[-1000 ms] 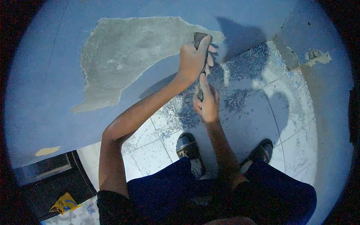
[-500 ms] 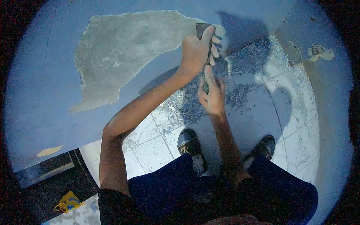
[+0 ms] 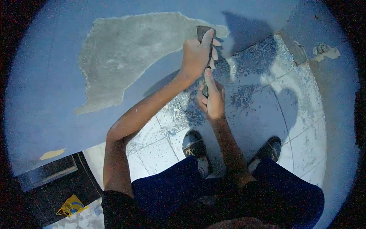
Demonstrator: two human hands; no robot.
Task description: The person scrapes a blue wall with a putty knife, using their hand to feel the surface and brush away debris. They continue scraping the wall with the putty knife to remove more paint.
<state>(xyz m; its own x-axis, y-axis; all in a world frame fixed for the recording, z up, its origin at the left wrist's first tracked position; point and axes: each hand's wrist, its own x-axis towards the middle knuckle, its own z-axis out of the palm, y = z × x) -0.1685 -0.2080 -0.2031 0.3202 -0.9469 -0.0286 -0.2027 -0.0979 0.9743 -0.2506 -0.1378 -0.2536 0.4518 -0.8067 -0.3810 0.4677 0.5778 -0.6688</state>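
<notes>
Both hands are on a dark scraper [image 3: 204, 31], whose wide end lies against the right part of a bare grey patch [image 3: 122, 53] on the blue painted wall [image 3: 42, 110]. My left hand [image 3: 195, 55] is closed around its upper part, thumb along the near side and fingertips showing past the far edge. Lower down, my right hand [image 3: 214, 100] is wrapped around the handle, with the thumb stretched up along it. Most of the handle is hidden by the fingers.
Paint flakes [image 3: 244, 95] litter the tiled floor [image 3: 305, 149] below the wall. Two dark shoes [image 3: 194, 143] stand on the tiles. A yellow bag [image 3: 71, 206] lies at lower left beside a dark panelled surface [image 3: 49, 194]. Another chipped spot [image 3: 326, 51] shows on the right-hand wall.
Both hands and the scraper have shifted slightly left and a little down along the grey patch. The grip looks the same.
</notes>
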